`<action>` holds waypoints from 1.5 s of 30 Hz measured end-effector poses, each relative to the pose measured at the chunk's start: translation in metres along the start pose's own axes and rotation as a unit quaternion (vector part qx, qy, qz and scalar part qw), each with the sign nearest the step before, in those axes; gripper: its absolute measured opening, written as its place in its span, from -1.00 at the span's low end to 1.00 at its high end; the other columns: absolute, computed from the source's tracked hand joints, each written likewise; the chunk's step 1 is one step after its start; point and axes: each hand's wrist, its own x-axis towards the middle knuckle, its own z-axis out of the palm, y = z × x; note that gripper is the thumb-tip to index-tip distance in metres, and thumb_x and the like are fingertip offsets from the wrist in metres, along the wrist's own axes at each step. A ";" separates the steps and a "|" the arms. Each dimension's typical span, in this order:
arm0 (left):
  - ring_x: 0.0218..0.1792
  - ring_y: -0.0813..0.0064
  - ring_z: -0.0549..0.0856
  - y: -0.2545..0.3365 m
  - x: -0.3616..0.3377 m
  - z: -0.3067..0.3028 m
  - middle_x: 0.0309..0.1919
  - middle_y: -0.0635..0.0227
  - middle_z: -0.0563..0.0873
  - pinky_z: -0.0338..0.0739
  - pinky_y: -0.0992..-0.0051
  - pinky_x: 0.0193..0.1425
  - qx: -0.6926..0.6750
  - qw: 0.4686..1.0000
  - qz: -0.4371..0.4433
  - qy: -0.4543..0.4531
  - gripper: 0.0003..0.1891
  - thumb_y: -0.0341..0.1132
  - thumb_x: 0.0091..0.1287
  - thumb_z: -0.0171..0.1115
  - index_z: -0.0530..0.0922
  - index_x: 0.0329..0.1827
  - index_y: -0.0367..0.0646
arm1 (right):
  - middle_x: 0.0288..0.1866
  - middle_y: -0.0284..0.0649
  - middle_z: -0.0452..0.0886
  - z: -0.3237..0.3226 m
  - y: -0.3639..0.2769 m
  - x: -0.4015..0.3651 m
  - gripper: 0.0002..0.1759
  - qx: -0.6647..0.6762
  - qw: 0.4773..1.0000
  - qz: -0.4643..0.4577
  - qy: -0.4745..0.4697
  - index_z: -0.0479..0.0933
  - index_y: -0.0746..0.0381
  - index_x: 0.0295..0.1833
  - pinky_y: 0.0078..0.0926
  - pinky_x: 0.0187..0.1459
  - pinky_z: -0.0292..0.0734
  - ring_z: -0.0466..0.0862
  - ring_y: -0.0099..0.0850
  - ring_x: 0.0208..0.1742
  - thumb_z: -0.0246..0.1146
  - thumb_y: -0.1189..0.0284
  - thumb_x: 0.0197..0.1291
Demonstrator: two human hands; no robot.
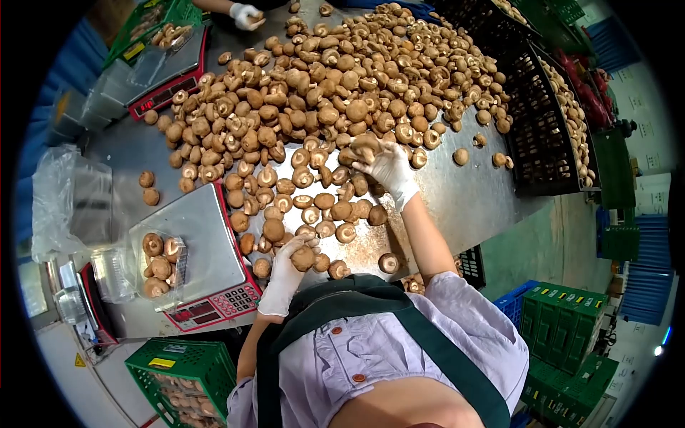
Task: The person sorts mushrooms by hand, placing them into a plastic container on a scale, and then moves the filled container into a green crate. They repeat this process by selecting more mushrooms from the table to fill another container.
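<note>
My left hand [284,274], in a white glove, is closed around a brown shiitake mushroom [303,259] near the table's front edge. Also gloved in white, my right hand [392,173] reaches to the front of the pile and grips a larger mushroom [366,147]. Between my hands, several loose mushrooms [341,210] lie scattered on the metal table, some caps up and some stems up. A big mushroom heap [321,85] spreads behind them. To the left of my left hand, a clear plastic tray [177,267] with several mushrooms rests on a red-edged scale [203,235].
A black crate [546,128] of mushrooms stands at the right. Clear plastic packaging [64,200] sits at the left. A second scale [175,75] and another person's gloved hand [247,16] are at the far side. Green crates [564,321] are stacked at lower right.
</note>
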 end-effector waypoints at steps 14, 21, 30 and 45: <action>0.24 0.12 0.45 0.010 -0.015 0.017 0.14 0.02 0.46 0.39 0.23 0.28 0.050 0.991 0.112 -0.058 -0.48 -0.60 0.08 0.03 0.31 0.20 -0.27 | 0.04 0.00 0.55 0.048 0.034 -0.003 -0.48 0.068 0.986 0.151 0.025 0.43 0.31 0.02 -0.18 -0.05 0.54 0.59 -0.15 -0.05 0.03 0.03 0.31; -0.02 0.54 0.54 0.043 -0.057 0.010 -0.04 0.30 0.58 0.47 0.53 0.07 0.271 0.885 0.368 0.092 -0.48 -0.44 0.04 0.41 0.43 0.09 -0.26 | 0.17 -0.11 0.48 0.096 0.086 -0.025 -0.51 -0.157 0.938 0.196 -0.239 0.30 0.37 0.24 -0.31 0.24 0.37 0.47 -0.33 0.21 0.12 0.42 0.23; 0.15 0.37 0.48 0.115 -0.147 -0.078 0.16 0.11 0.43 0.42 0.39 0.23 0.295 0.580 0.637 0.413 -0.40 -0.60 0.05 0.34 0.30 0.19 -0.32 | 0.03 -0.17 0.57 0.237 0.145 -0.026 -0.54 -0.596 0.716 0.003 -0.363 0.40 0.26 0.19 -0.52 0.08 0.45 0.58 -0.44 0.01 0.14 0.24 0.26; 0.36 -0.06 0.20 0.107 -0.152 -0.124 0.30 -0.02 0.30 0.10 0.10 0.40 0.542 0.469 0.512 0.474 -0.37 -0.32 0.12 0.30 0.32 0.27 -0.28 | 0.27 0.14 0.34 0.267 0.242 0.009 -0.33 -0.688 0.502 -0.220 -0.476 0.16 0.29 0.37 -0.21 0.27 0.26 0.37 0.01 0.26 0.07 0.16 0.26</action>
